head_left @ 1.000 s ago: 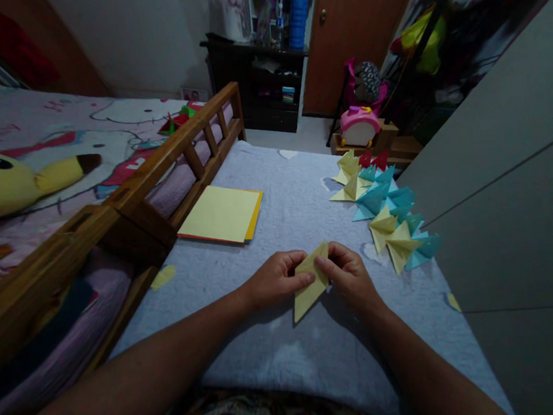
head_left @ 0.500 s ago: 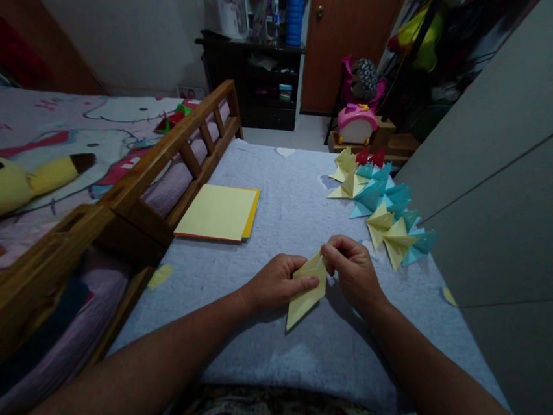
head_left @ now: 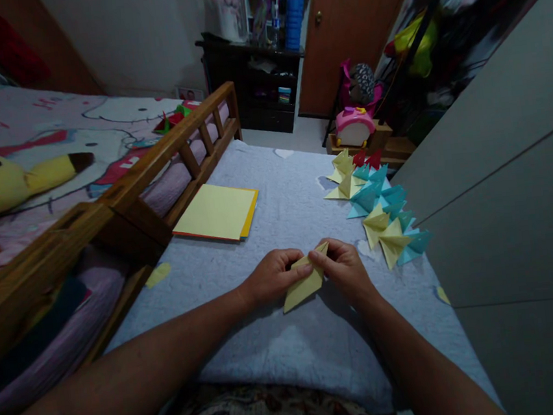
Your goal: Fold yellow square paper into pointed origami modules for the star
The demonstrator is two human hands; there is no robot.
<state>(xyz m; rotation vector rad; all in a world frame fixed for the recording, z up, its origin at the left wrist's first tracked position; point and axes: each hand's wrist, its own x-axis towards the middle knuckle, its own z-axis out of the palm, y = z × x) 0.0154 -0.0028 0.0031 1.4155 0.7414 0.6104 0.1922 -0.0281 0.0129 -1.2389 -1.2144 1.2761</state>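
A folded piece of pale yellow origami paper (head_left: 306, 287) is held between both hands, just above the cloth-covered bed. My left hand (head_left: 274, 275) grips its left side, thumb on top and fingers underneath. At the upper right part, my right hand (head_left: 343, 266) pinches the paper with the thumb laid across it; the other fingers are mostly hidden behind. To the right lie several folded paper figures in yellow (head_left: 394, 242), blue (head_left: 367, 197) and red (head_left: 373, 159). Beyond my left hand rests a stack of square paper sheets (head_left: 215, 211), pale yellow on top.
A wooden bed rail (head_left: 173, 151) runs along the left, with a yellow plush toy (head_left: 0, 185) on the bed behind it. A pale cabinet wall (head_left: 516, 210) borders the right side. Ahead stand a dark cabinet (head_left: 255, 92) and a pink toy case (head_left: 355, 127).
My right thumb has moved left, onto the face of the folded paper. The paper's lower tip has risen slightly, and both hands are closer together.
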